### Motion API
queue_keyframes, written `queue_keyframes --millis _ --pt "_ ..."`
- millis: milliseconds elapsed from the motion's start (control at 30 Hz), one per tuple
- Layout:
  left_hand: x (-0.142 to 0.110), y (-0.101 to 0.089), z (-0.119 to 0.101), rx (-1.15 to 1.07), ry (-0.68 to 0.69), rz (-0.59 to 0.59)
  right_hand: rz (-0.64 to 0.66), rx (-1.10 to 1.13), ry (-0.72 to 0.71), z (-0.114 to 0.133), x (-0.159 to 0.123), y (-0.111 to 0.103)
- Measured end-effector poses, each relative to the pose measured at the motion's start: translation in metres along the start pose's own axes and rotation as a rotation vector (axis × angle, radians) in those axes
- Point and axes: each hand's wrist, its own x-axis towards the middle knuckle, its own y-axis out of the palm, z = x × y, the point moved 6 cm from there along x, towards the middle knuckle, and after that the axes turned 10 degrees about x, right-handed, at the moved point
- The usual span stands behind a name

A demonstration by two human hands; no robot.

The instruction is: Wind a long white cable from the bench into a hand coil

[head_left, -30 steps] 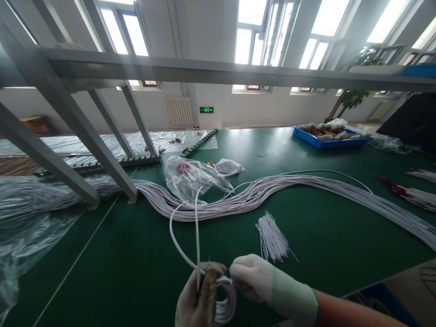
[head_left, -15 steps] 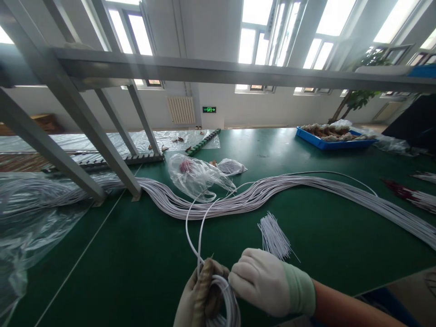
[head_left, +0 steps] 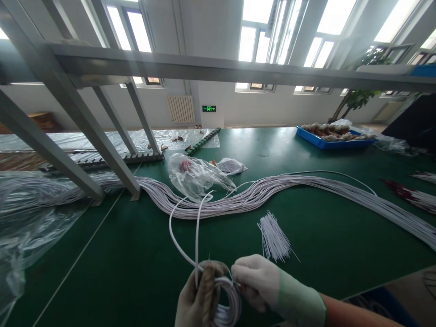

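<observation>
My left hand [head_left: 200, 293], in a stained white glove, is closed around a small coil of white cable [head_left: 231, 302] at the bottom middle. Two loose cable ends [head_left: 196, 227] rise from this grip and curve over the green table. At the coil's right side, my gloved right hand [head_left: 257, 279] has its fingers pinched on what looks like a thin white tie [head_left: 230, 275]; its fingertips partly hide it. Just beyond the right hand lies a pile of short, thin white ties [head_left: 275, 238].
A long bundle of white cables [head_left: 238, 206] runs across the green table [head_left: 136, 263]. Behind it are clear plastic bags [head_left: 194, 175] and a blue tray [head_left: 335, 143] of bundled parts. Grey metal frame legs [head_left: 88, 113] stand at left, with a crossbar [head_left: 218, 70] overhead.
My right hand has turned and drawn slightly down and away from the coil, uncovering the thin tie. The coil has tilted a little, and the loose cable ends have swung left and spread apart.
</observation>
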Motion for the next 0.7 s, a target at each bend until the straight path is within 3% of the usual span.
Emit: queue_keyframes --millis 100,167,267,400,467,533,633,700 --pt "0.007 -0.006 0.002 -0.066 -0.094 -0.04 -0.106 -0.405 -0.533 0.032 -0.012 -0.009" --pt "0.011 -0.006 0.002 -0.09 -0.125 -0.006 -0.048 -0.728 -0.81 0.044 -0.021 0.0" --pt "0.01 -0.001 0.002 -0.092 -0.16 0.042 0.015 -0.986 -0.974 0.046 -0.022 0.007" --pt "0.003 0.006 0.0 -0.151 -0.115 0.063 0.006 -1.066 -1.066 0.046 -0.021 0.014" --pt "0.001 0.006 0.0 -0.163 -0.099 0.051 -0.027 -1.007 -0.95 0.045 -0.018 0.016" --pt "0.001 0.004 0.0 -0.093 -0.039 0.023 -0.084 -0.743 -0.599 0.04 -0.007 0.008" --pt "0.0 0.003 -0.004 0.111 0.16 0.009 -0.032 -0.268 -0.014 0.014 0.004 0.004" --pt "0.0 0.003 -0.001 0.168 0.165 -0.019 -0.006 -0.149 0.105 0.004 0.005 0.004"
